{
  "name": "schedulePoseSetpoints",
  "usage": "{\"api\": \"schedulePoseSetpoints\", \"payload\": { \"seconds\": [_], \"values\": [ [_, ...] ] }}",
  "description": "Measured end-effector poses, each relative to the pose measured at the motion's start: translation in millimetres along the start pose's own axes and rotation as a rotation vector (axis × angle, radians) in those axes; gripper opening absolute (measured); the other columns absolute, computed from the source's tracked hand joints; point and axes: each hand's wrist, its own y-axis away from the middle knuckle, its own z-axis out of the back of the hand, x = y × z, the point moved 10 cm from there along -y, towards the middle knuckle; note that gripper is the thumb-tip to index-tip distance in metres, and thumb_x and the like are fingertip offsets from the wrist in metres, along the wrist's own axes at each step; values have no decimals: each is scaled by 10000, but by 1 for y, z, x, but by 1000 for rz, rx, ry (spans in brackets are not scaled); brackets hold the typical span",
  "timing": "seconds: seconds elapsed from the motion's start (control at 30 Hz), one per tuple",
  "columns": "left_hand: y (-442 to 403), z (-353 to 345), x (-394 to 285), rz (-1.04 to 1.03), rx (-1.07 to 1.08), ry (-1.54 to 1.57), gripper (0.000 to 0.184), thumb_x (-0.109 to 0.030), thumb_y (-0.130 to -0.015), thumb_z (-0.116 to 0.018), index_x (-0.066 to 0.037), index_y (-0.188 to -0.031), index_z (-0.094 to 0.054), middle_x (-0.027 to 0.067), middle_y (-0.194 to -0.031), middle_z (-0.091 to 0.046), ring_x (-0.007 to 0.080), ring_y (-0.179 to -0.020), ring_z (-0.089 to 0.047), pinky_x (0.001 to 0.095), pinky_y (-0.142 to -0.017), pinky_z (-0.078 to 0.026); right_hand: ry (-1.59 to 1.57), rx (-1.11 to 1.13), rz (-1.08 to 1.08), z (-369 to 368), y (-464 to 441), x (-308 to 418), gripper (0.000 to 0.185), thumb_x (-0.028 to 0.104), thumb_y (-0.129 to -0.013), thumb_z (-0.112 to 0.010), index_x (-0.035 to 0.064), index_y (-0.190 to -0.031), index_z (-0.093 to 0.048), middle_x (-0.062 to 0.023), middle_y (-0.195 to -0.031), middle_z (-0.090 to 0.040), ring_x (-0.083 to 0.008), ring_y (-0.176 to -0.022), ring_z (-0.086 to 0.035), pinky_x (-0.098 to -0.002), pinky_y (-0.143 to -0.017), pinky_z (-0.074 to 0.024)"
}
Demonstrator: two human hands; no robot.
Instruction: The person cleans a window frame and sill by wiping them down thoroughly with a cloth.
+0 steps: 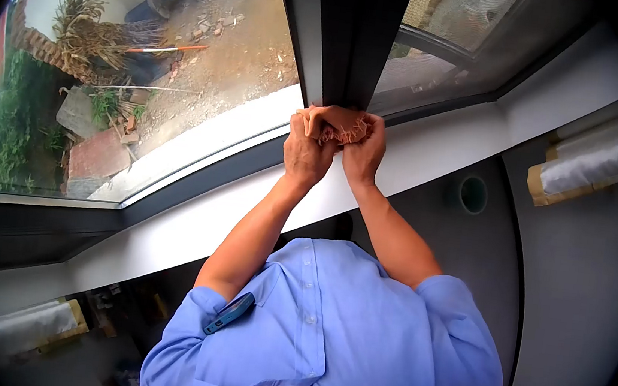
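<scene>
Both my hands grip one bunched orange-brown cloth (335,123) with frayed, stringy edges. My left hand (307,153) is closed on its left side, and my right hand (365,150) is closed on its right side. The cloth is at the foot of the dark window frame post (351,47), just above the white windowsill (309,193). Whether it is pressed against the frame cannot be made out. Some of my fingertips are hidden in the folds.
Glass panes flank the post; rubble and dry plants (85,26) lie outside the left one. A green bucket (472,194) stands below the sill at right. Wrapped white bundles (590,170) are at right and lower left. A phone (230,313) sits at my shirt pocket.
</scene>
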Motion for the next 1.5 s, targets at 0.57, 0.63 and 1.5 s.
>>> {"api": "schedulePoseSetpoints", "payload": {
  "seconds": [0.57,0.63,1.5],
  "values": [
    [-226,226,-300,-580,-619,-115,307,-178,-862,-737,-124,-1156,-667,135,-1082,-642,369,-909,-704,459,-788,-571,-245,-216,733,38,-156,356,361,116,-832,-842,24,-1166,-740,-51,-1038,-761,-99,-936,-705,-257,-839,-559],
    [-241,238,-301,-393,-644,-11,301,-191,-890,-743,-2,-1066,-588,217,-926,-684,426,-878,-695,489,-762,-553,-143,-260,788,41,-151,368,393,114,-816,-852,28,-1183,-741,-55,-1053,-766,-109,-949,-711,-267,-858,-563],
    [-197,204,-285,-853,-383,-215,288,-58,-824,-748,-91,-1089,-641,90,-1110,-668,339,-851,-720,432,-685,-591,-433,318,631,36,-128,327,215,11,-892,-718,-19,-1089,-637,-88,-1019,-706,-135,-952,-709,-304,-863,-611]
  ]
}}
